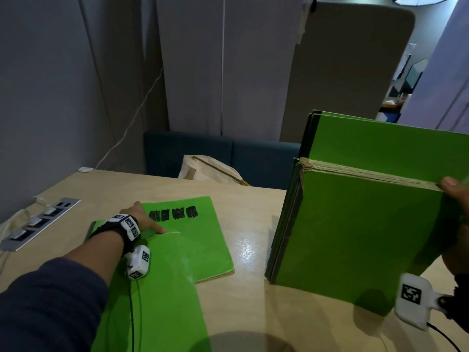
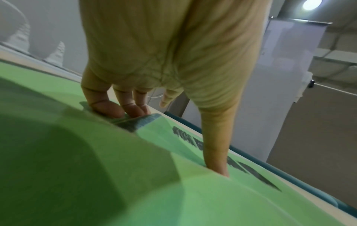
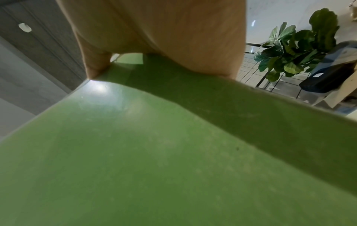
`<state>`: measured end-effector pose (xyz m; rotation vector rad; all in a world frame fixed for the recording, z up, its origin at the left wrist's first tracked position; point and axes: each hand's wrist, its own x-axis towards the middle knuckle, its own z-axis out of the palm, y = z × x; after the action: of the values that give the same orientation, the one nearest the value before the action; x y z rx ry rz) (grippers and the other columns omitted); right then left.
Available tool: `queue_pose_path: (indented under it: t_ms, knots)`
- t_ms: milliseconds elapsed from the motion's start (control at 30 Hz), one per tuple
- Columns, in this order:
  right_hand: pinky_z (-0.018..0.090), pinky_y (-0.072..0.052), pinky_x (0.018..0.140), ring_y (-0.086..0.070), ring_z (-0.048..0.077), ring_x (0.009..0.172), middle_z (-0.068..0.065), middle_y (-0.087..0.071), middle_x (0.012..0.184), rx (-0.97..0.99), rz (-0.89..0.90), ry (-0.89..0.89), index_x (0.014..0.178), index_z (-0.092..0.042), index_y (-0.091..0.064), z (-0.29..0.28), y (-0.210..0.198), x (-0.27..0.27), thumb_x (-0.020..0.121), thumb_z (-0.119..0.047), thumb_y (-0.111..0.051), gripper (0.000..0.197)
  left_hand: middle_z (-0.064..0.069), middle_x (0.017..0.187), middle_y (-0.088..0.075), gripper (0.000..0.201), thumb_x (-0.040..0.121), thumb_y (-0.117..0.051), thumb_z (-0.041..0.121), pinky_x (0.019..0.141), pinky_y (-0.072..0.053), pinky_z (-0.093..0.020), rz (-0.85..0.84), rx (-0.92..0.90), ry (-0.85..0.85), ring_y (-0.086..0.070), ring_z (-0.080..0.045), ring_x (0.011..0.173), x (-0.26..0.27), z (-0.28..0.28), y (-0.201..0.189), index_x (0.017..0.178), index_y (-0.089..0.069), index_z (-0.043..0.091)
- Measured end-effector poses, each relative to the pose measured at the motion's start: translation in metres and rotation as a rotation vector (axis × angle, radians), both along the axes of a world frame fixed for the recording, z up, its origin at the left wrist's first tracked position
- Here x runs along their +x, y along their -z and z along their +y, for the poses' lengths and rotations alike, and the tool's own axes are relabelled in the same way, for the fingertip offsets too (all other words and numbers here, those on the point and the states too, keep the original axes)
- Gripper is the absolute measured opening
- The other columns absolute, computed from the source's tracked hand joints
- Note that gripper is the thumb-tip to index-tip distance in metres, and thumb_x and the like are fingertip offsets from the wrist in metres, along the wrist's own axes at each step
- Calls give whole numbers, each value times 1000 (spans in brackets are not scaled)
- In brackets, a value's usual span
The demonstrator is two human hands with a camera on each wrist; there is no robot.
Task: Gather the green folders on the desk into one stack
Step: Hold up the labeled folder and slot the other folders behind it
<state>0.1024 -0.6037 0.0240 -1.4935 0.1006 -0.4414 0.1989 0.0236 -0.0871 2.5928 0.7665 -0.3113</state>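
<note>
A green folder point(image 1: 157, 301) lies flat at the desk's near left, overlapping a second flat green folder point(image 1: 203, 245) marked with black scribbles. My left hand point(image 1: 149, 219) grips the near folder's far edge. Its fingers point(image 2: 115, 110) sit at the dark spine corner and the thumb point(image 2: 216, 152) is tucked under the edge, above the scribbled folder point(image 2: 251, 180). At the right, several green folders point(image 1: 355, 237) stand upright on the desk, the rear one point(image 1: 380, 141) taller. My right hand point(image 1: 456, 199) grips their top right edge, thumb point(image 3: 94, 68) on the front cover point(image 3: 154, 152).
The wooden desk point(image 1: 253, 313) has a socket panel point(image 1: 38, 224) with white plugs at its left edge. A paper bag point(image 1: 210, 171) lies on the blue bench point(image 1: 253, 153) behind the desk. Grey partitions close off the back and left.
</note>
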Motion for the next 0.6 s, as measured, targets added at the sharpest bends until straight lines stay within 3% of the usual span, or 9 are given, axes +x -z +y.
queue_pose_path:
  t_ms: [67, 167, 333, 400, 500, 533, 600]
  knots:
    - [67, -56, 84, -70, 47, 110, 23, -69, 129, -17, -11, -24, 135, -20, -66, -7, -3, -10, 82, -74, -67, 75, -18, 146, -50, 134, 43, -100, 49, 100, -52, -52, 6, -26, -6, -55, -41, 126, 2, 2, 2, 151, -30, 11]
    - [63, -57, 83, -70, 46, 111, 23, -68, 130, 29, -36, 14, 136, -17, -64, -12, -4, -21, 83, -72, -68, 76, -19, 148, -49, 134, 45, -100, 47, 102, -51, -51, 0, -36, -13, -54, -41, 127, 3, 3, 2, 153, -30, 9]
    - [70, -49, 96, -67, 48, 116, 26, -64, 134, 44, -82, -20, 139, -9, -60, 0, -11, -25, 82, -67, -72, 81, -19, 151, -47, 135, 46, -98, 52, 106, -49, -51, 46, -37, 0, -52, -40, 131, 9, 6, 1, 154, -32, 6]
    - [71, -48, 96, -66, 49, 116, 28, -64, 133, 40, -91, 10, 137, -6, -59, -1, -12, -23, 82, -66, -72, 83, -19, 145, -53, 141, 35, -96, 62, 103, -51, -49, 77, -48, 19, -56, -38, 126, 12, 9, 3, 149, -39, 4]
    - [74, -47, 98, -66, 50, 116, 30, -64, 132, 33, -90, 32, 135, -5, -61, 2, -13, -24, 81, -66, -73, 82, -19, 120, -67, 147, 6, -86, 73, 92, -57, -46, 52, -68, -29, -65, -36, 104, 28, 27, 20, 130, -56, 0]
    - [74, -47, 98, -65, 51, 116, 30, -64, 132, 39, -95, 48, 134, -6, -62, 2, -14, -25, 81, -66, -73, 81, -18, 118, -67, 147, 4, -86, 73, 90, -57, -46, 44, -67, -38, -66, -36, 101, 32, 31, 24, 128, -56, 0]
    - [72, -47, 99, -65, 50, 117, 29, -64, 132, 45, -114, 38, 134, -7, -63, 4, -15, -26, 81, -66, -73, 80, -19, 125, -65, 141, 18, -90, 69, 93, -56, -47, 54, -71, -30, -65, -37, 107, 32, 25, 17, 136, -52, 0]
